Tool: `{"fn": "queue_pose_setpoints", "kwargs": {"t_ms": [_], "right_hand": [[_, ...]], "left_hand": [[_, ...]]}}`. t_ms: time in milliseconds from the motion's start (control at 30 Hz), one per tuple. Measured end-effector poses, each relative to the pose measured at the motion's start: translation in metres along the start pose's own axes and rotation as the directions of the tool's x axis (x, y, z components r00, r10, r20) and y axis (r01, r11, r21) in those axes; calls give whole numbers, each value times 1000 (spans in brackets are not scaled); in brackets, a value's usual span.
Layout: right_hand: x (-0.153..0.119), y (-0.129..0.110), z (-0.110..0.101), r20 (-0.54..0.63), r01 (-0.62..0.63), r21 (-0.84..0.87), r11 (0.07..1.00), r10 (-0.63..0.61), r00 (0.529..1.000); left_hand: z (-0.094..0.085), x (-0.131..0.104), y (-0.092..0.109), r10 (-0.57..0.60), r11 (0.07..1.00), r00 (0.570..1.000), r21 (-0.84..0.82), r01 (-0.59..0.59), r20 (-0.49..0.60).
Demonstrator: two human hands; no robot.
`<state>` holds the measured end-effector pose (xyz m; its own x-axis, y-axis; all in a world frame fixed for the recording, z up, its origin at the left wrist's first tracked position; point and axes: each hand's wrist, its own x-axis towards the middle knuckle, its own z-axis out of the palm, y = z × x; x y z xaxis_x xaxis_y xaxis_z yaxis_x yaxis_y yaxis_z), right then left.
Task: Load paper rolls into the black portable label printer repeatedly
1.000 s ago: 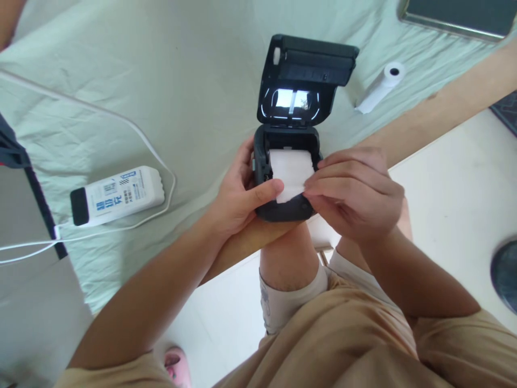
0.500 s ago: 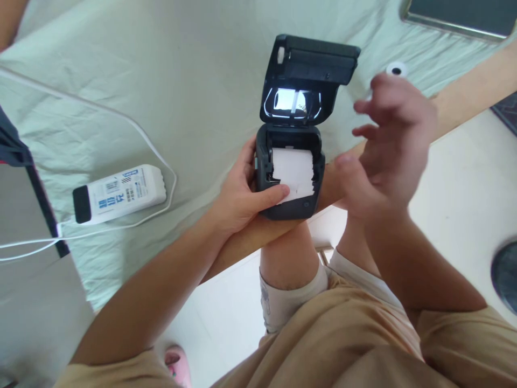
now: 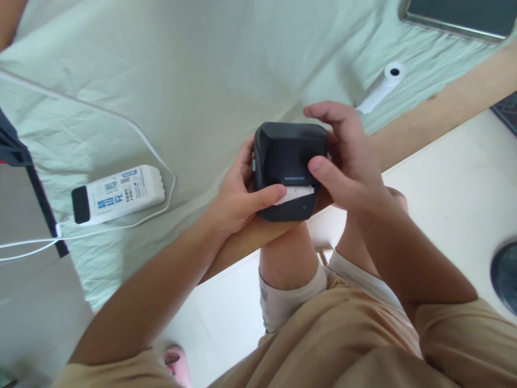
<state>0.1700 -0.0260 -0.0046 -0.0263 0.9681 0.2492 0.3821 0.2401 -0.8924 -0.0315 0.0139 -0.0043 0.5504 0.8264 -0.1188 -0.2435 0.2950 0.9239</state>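
A small black printer [image 3: 290,151] rests at the table's front edge with its lid down. White paper [image 3: 297,194] sticks out of the slot at its front. My left hand [image 3: 246,194] grips the printer's left side, its thumb pressing on the paper's left end. At the right side is my right hand [image 3: 347,156], fingers apart and curved, the thumb over the lid's right part; some fingertips are hidden behind the printer. Beyond that hand a white paper roll [image 3: 380,89] lies on the cloth.
A white and black power bank [image 3: 119,195] with a white cable [image 3: 137,126] lies on the pale green cloth [image 3: 202,81] at left. A dark flat device [image 3: 460,19] sits at the far right corner. The wooden table edge [image 3: 444,102] runs diagonally.
The printer's lid has swung down from raised to closed, covering the inside. My right hand has moved left onto the printer, uncovering the paper roll. My left hand stays put.
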Motion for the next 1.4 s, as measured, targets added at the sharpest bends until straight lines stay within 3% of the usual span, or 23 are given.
{"fn": "queue_pose_setpoints", "kwargs": {"t_ms": [167,567,833,1400], "right_hand": [[8,0,-1,67,68,61,996,-72,995],[9,-4,0,107,-38,36,999,34,994],[9,-5,-2,109,-16,-20,1000,18,994],[8,3,-3,93,34,71,997,-41,995]], "left_hand": [[3,-2,0,-48,999,998,-27,47,-29],[8,0,5,-98,992,992,-86,92,-75],[7,0,6,-104,993,993,-67,100,-61],[5,-5,4,-90,995,994,-37,88,-56]]}}
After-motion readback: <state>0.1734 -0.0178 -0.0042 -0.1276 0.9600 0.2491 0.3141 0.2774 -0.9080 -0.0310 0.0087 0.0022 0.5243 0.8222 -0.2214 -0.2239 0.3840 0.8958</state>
